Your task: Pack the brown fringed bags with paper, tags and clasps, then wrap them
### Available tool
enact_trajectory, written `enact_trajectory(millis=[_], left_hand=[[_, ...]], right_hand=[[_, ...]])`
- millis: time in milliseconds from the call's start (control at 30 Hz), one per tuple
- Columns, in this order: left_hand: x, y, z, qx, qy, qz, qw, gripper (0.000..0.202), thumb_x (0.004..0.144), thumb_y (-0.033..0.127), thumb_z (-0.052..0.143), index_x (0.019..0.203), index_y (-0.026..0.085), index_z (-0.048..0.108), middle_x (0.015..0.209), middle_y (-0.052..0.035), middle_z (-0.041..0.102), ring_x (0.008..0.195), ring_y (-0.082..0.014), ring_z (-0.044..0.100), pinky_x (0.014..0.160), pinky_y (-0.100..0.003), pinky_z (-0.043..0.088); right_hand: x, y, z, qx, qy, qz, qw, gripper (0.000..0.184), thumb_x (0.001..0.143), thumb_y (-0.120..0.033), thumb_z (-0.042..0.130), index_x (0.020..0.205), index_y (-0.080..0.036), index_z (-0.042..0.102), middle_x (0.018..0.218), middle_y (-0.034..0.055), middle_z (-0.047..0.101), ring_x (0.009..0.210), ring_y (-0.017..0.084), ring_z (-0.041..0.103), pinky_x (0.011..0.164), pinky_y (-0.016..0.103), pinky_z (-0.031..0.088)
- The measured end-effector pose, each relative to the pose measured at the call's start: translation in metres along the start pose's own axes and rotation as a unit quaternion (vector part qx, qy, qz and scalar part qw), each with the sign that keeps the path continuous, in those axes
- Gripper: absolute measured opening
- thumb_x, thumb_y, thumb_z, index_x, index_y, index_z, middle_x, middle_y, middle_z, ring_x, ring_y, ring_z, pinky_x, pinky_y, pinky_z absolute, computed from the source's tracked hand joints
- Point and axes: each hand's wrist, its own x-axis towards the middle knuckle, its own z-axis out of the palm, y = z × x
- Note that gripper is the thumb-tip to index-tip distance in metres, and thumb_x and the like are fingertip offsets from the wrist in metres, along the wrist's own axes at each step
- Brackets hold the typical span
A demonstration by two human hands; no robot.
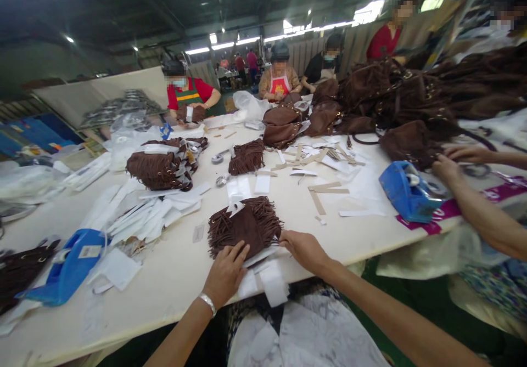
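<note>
A brown fringed suede piece lies on the white table right in front of me, on top of white paper sheets. My left hand rests flat on the piece's near left corner, fingers spread, a silver bracelet on the wrist. My right hand is at the piece's right edge, fingers curled and pinching the edge together with the white paper under it. A small white tag sits on the piece's far edge.
Blue tape dispensers stand at the left and right. Stacked fringed pieces, another piece and brown bags lie farther back, with paper strips scattered. A co-worker's hands work at right; several people sit at the far side.
</note>
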Motion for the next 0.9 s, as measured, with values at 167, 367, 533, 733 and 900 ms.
enact_trajectory(millis=[167,367,533,733,900], left_hand=[[0.0,0.004,-0.007,0.004,-0.023,-0.014,1.0,0.06,0.088,0.027,0.054,0.146,0.024,0.036,0.147,-0.009,0.042,0.115,-0.0284,0.046,0.096,-0.047,0.042],[0.001,0.005,-0.009,0.017,-0.021,-0.024,0.999,0.06,0.088,0.026,0.054,0.145,0.023,0.037,0.147,-0.0095,0.043,0.115,-0.0283,0.046,0.096,-0.047,0.042],[0.0,0.007,-0.006,0.018,-0.008,-0.014,1.0,0.058,0.089,0.026,0.053,0.144,0.023,0.038,0.146,-0.01,0.044,0.113,-0.0281,0.047,0.093,-0.046,0.043],[-0.001,0.01,-0.003,0.014,0.001,-0.03,0.999,0.056,0.09,0.021,0.052,0.144,0.023,0.038,0.147,-0.0096,0.043,0.114,-0.0274,0.046,0.095,-0.048,0.043],[-0.003,0.01,0.002,-0.003,0.009,-0.035,0.999,0.05,0.09,0.018,0.05,0.14,0.022,0.045,0.147,-0.0101,0.044,0.113,-0.027,0.047,0.093,-0.047,0.045]], right_hand=[[-0.011,-0.002,-0.016,0.022,0.006,-0.001,1.0,0.022,0.094,-0.037,0.045,0.093,-0.024,0.064,0.087,0.0015,0.071,0.08,0.019,0.065,0.068,0.027,0.04],[-0.021,0.04,-0.022,-0.036,-0.042,0.039,0.998,0.017,0.092,-0.03,0.047,0.085,-0.025,0.062,0.08,0.0032,0.07,0.075,0.02,0.064,0.064,0.028,0.04],[-0.023,0.032,-0.01,-0.163,-0.005,0.007,0.987,0.022,0.09,-0.022,0.048,0.102,-0.021,0.066,0.102,0.0132,0.068,0.089,0.025,0.064,0.074,0.033,0.047],[0.015,-0.021,0.023,-0.099,0.027,-0.186,0.977,0.055,0.084,-0.02,0.064,0.136,-0.028,0.051,0.146,0.0089,0.045,0.134,0.031,0.039,0.108,0.049,0.032],[0.031,0.003,0.047,-0.118,-0.005,-0.213,0.97,0.045,0.087,-0.026,0.064,0.132,-0.028,0.057,0.138,0.0089,0.054,0.127,0.031,0.045,0.103,0.049,0.038]])
